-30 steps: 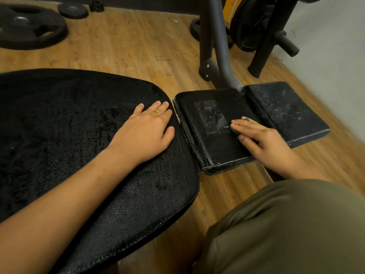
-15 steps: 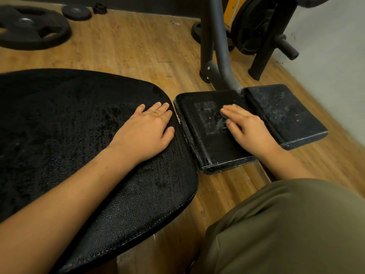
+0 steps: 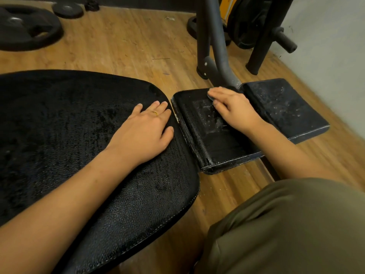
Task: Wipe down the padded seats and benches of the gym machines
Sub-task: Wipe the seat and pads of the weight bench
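I count three black padded pieces: one large rounded seat pad (image 3: 69,125) and two small rectangular ones, the nearer pad (image 3: 217,147) and the farther pad (image 3: 280,107). Two hands show, my left hand (image 3: 142,131) and my right hand (image 3: 233,109), with one gold ring (image 3: 155,113). On the floor (image 3: 128,42) lie two loose weights, one large plate (image 3: 25,26) and one small plate (image 3: 68,9). A third plate (image 3: 191,26) sits partly hidden behind the frame (image 3: 219,46).

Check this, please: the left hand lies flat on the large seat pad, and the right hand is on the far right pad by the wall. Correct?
Not quite. The head view shows the right hand on the middle pad, beside the large seat pad, not on the far right pad. The left hand does lie flat.
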Action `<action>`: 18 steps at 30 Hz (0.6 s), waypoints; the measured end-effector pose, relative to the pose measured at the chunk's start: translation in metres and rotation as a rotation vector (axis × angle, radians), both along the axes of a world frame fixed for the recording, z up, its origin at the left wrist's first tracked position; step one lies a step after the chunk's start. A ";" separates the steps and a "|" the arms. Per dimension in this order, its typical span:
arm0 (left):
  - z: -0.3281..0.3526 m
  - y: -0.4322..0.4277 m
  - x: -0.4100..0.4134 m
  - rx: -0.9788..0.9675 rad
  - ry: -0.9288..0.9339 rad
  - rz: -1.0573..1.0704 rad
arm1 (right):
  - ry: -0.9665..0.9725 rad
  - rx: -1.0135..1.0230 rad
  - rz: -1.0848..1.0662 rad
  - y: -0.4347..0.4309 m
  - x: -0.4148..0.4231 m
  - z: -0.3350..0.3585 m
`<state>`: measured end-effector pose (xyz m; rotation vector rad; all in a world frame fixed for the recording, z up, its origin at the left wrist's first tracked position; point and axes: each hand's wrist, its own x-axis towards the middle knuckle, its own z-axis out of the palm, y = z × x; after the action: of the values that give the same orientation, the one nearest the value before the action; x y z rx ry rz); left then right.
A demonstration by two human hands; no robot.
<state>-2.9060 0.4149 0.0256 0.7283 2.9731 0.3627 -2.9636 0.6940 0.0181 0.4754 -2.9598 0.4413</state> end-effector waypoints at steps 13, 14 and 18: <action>-0.001 0.000 -0.002 0.010 -0.006 0.000 | 0.018 -0.140 -0.036 0.021 0.117 -0.006; -0.001 -0.001 -0.003 0.011 -0.005 -0.002 | 0.012 -0.129 -0.028 0.022 0.117 -0.005; -0.001 0.000 -0.002 -0.001 0.006 -0.007 | -0.015 -0.089 -0.011 0.015 0.081 -0.005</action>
<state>-2.9078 0.4152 0.0249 0.7412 2.9751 0.3599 -2.8822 0.7086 0.0133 0.4477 -2.9407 0.5755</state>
